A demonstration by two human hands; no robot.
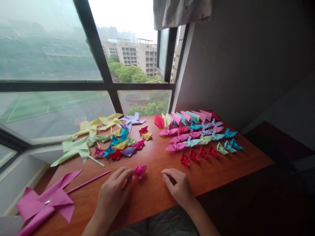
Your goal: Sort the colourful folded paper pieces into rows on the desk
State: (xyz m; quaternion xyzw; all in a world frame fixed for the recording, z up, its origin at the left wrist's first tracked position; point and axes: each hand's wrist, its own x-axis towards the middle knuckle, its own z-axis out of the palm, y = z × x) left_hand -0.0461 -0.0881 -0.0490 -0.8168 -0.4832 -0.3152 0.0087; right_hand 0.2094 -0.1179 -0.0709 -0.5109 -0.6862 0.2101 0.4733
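Observation:
My left hand (115, 186) is at the near middle of the wooden table (152, 196), its fingertips pinching the left end of a magenta paper boat (140, 171). To the right of that boat, my right hand (178, 186) rests near the table with its thumb and fingers curled together and nothing visible between them. Beyond my left hand lies a loose group of folded boats, among them a purple boat (128, 151) and a magenta one (139, 144). Past my right hand stands a row of red folded boats (194, 154).
A large pink pinwheel (48, 201) with its stick lies at the left. Green, yellow and purple pinwheels (133, 120) lie along the window side. Rows of paper cranes (178, 137) and upright folded pieces (198, 114) fill the back right. The table's right edge runs diagonally.

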